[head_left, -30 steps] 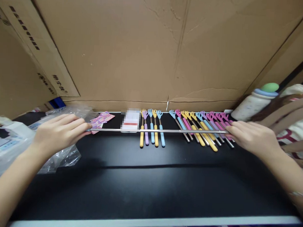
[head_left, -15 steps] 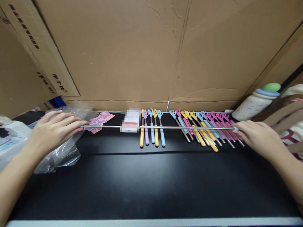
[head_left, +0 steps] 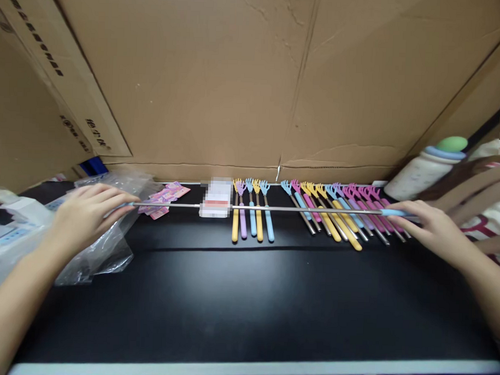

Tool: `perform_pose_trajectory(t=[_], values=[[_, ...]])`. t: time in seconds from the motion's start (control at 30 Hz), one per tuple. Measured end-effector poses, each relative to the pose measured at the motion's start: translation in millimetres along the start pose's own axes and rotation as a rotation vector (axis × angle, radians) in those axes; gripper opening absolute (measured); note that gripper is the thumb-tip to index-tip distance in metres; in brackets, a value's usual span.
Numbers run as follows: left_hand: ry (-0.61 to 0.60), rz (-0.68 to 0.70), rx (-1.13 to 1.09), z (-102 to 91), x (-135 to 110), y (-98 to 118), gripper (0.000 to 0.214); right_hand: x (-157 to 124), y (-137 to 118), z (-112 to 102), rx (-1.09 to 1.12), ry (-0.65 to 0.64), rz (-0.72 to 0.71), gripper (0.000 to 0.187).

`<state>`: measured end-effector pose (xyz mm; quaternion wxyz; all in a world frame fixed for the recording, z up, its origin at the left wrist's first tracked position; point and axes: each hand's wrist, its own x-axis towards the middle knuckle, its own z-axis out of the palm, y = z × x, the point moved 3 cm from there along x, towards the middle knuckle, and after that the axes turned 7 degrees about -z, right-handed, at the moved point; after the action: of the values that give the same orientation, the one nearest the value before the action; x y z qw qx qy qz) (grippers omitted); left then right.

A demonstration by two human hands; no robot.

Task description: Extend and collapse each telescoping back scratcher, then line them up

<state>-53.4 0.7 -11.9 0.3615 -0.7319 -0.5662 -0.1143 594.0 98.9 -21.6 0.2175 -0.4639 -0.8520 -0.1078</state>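
Observation:
A telescopic back scratcher [head_left: 298,209] with a long metal rod stretches level above the black table. My left hand [head_left: 94,208] is closed on its light blue left end, which the fingers mostly cover. At the other end, my right hand [head_left: 431,224] pinches the light blue part between thumb and fingers. Beyond the rod, several back scratchers [head_left: 252,220] in yellow, purple and blue lie in a short row. Farther right lies a larger slanted group of back scratchers [head_left: 339,218] in blue, pink, yellow and purple, some with bare metal ends toward me.
Pink cards [head_left: 168,194] and a blurred white-and-red item [head_left: 217,200] lie at the back. Clear plastic bags [head_left: 108,253] spread at left. A white bottle [head_left: 418,174] with a green top stands back right. Cardboard [head_left: 196,87] walls the rear; a pale edge [head_left: 252,368] runs in front.
My right hand has shifted slightly to the right along the back scratcher's end, so more of the light blue part shows. My left hand stays nearly in place.

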Motion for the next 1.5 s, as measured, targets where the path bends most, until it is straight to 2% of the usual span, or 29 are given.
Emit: perform_pose_trajectory(t=[0.17,0.3,0.4,0.5,0.63,0.77,0.93,1.07,1.2,1.33,1.5], values=[[-0.112,-0.044,-0.115,2.4,1.8,5.2,0.035,-0.6,-2.4,-5.3,0.073,0.017,0.075,0.05],[-0.079,-0.099,-0.217,-4.4,5.6,15.2,0.036,7.0,-21.6,-11.9,0.048,0.073,0.042,0.052],[-0.049,-0.046,-0.288,-11.1,12.9,42.6,0.035,18.4,-60.0,-6.1,0.094,0.002,-0.074,0.046],[-0.048,0.109,-0.371,-17.0,20.3,79.0,0.032,27.7,-109.0,2.9,0.042,-0.066,-0.164,0.042],[-0.012,0.174,-0.413,-27.5,26.7,111.4,0.029,32.3,-161.7,8.6,-0.036,0.0,-0.191,0.041],[0.062,0.231,-0.395,-44.2,34.3,137.0,0.029,35.0,-199.6,15.0,-0.017,0.003,-0.253,0.037],[0.118,0.249,-0.377,-56.4,43.3,165.1,0.031,39.1,-233.5,20.9,0.014,-0.017,-0.264,0.036],[0.141,0.256,-0.416,-55.7,44.0,181.4,0.03,41.4,-251.9,23.7,0.0,-0.03,-0.3,0.04],[0.17,0.217,-0.435,-52.2,45.2,187.5,0.031,45.2,-257.8,25.1,-0.035,-0.04,-0.296,0.039],[0.176,0.222,-0.4,-49.3,51.3,183.2,0.031,50.3,-257.2,24.7,-0.047,-0.06,-0.311,0.034],[0.258,0.252,-0.237,-50.0,68.2,170.7,0.022,58.9,-259.4,28.7,0.015,-0.123,-0.348,0.027]])
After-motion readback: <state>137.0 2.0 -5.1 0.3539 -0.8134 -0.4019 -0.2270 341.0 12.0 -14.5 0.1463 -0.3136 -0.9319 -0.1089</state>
